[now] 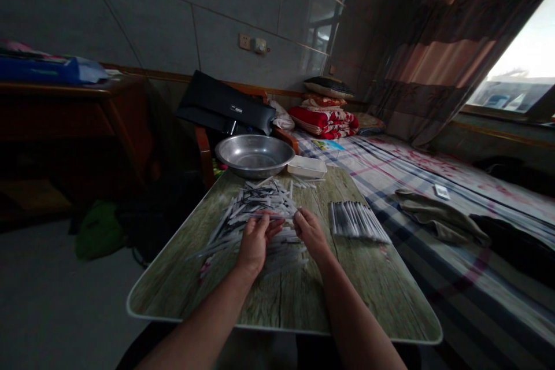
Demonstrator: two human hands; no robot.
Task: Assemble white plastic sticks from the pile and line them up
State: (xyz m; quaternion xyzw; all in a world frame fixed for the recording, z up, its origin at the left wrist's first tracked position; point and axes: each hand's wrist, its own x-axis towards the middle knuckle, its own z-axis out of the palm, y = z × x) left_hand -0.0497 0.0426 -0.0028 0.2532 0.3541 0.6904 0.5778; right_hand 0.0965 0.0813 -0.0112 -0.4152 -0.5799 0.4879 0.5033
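Note:
Over the middle of the table, my left hand (255,240) pinches a slim whitish pen-like tube (276,216) lying crosswise. My right hand (310,232) is closed at the tube's right end, its fingertips pressed together. What lies inside that pinch is too small to make out. Beneath and beyond both hands spreads a loose pile of similar pale tubes (247,202), some with dark lines in them. To the right of my right hand, a neat row of tubes with dark far ends (358,222) lies side by side.
A wide metal basin (255,156) stands at the table's far edge, beside a shallow white tray (307,167). The wood-patterned table (347,300) has a pale rim. A bed with a plaid sheet (416,179) adjoins on the right. Behind the basin, a black case (225,105) rests on a chair.

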